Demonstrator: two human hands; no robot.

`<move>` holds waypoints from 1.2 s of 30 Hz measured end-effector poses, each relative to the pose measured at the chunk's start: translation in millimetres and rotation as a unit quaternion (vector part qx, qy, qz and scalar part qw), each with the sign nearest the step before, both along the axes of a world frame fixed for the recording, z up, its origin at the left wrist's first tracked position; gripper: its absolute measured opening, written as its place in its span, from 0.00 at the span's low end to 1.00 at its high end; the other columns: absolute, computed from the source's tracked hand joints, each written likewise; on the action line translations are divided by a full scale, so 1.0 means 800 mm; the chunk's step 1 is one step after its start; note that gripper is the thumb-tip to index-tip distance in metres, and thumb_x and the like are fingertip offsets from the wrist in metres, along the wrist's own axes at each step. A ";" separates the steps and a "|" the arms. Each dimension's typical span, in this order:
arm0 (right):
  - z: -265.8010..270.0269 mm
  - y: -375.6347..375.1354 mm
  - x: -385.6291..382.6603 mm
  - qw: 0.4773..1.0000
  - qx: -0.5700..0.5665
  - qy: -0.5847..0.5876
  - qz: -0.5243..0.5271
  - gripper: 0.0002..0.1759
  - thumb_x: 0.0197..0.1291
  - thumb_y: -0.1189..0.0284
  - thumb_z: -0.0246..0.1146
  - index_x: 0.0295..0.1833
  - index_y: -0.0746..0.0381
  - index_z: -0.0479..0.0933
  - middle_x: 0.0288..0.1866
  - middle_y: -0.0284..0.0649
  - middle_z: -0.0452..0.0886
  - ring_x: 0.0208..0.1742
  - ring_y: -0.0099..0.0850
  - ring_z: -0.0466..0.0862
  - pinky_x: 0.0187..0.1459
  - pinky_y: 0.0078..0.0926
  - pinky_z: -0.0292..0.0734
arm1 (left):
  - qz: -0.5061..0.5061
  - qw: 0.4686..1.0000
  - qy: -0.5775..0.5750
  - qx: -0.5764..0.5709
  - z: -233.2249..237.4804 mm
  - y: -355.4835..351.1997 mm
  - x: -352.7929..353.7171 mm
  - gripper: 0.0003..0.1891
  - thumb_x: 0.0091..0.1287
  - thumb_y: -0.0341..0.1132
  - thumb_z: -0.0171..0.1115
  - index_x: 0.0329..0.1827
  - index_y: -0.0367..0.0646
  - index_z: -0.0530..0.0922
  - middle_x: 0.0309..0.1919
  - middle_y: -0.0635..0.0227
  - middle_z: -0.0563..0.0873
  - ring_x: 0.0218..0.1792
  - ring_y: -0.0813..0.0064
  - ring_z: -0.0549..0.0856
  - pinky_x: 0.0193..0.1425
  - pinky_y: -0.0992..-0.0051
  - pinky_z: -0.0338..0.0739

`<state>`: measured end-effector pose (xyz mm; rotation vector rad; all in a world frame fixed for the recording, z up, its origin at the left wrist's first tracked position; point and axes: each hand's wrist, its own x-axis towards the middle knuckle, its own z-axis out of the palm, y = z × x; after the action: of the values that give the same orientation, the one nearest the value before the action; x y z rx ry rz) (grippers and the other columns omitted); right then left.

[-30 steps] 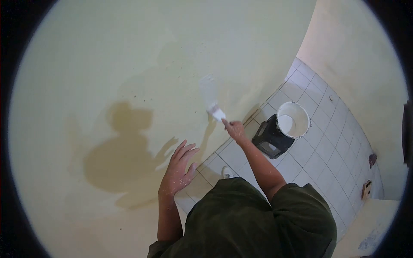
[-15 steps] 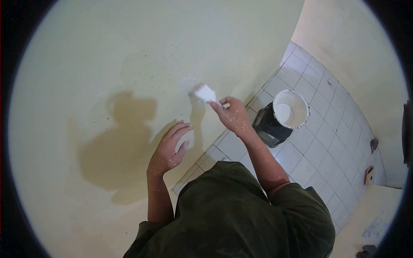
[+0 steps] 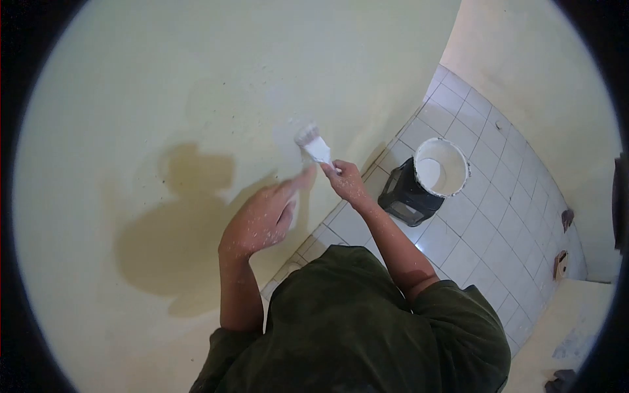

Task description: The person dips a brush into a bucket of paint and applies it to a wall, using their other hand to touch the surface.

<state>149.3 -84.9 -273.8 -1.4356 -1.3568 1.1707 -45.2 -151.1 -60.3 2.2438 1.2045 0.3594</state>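
A paintbrush (image 3: 314, 145) with a white-coated head has its bristles against the pale wall (image 3: 164, 78), at a wet whitish patch. My right hand (image 3: 344, 179) is closed around its handle. To the lower left of the brush, my left hand (image 3: 259, 213) is raised near the wall with nothing in it; its fingers are extended toward the brush and partly blurred. White specks cover both hands.
A white bucket (image 3: 462, 171) with a paint-smeared rim and white paint inside rests on a black stool (image 3: 406, 196). Beneath are white floor tiles (image 3: 488, 219). A small brownish object (image 3: 561, 265) lies at the right, and shadows fall on the wall.
My left hand has moved up and right toward the brush, its fingers stretching out. My right hand has shifted slightly down, and the brush now points more upward.
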 end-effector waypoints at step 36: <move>0.068 0.003 -0.041 0.967 0.086 0.154 -0.181 0.26 0.60 0.59 0.80 0.20 0.64 0.78 0.18 0.28 0.73 0.23 0.16 0.66 0.25 0.23 0.61 | 0.220 0.908 0.120 0.335 -0.045 -0.072 -0.085 0.42 0.51 0.28 0.53 0.78 0.47 0.72 0.85 0.48 0.57 0.86 0.42 0.46 0.77 0.24 0.18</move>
<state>116.7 -82.2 -219.4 -1.2499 -0.9103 0.9612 -113.5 -209.0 -96.6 2.6076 1.9646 0.7912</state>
